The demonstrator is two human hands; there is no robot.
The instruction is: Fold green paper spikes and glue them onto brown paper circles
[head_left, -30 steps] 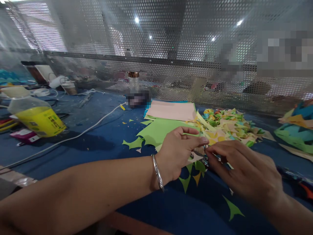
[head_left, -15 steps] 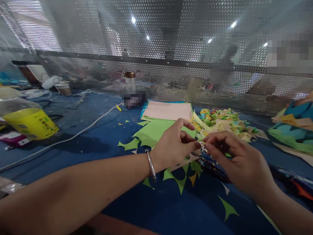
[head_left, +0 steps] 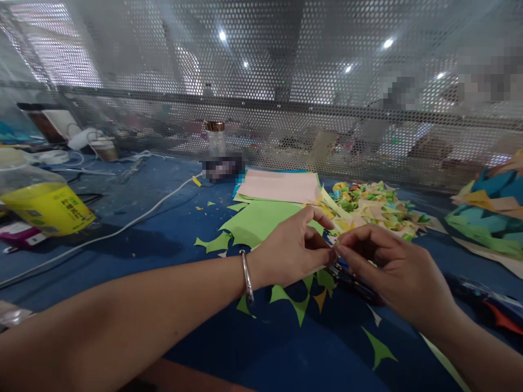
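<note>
Right of the frame's middle, the left hand (head_left: 292, 247) and right hand (head_left: 394, 267) are curling, fingertips close together — whether they're gripping something tiny, I cannot tell. A long dark tool (head_left: 354, 283) is lying just below, slanting down-right, nearer the right hand.

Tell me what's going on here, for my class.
A person's left hand and right hand are at work above a blue table, fingertips close together; anything between them is too small to make out. Beyond them lie a green sheet with curved edges and a pink sheet, with a heap of small paper pieces to the right. Green scraps lie nearer.
</note>
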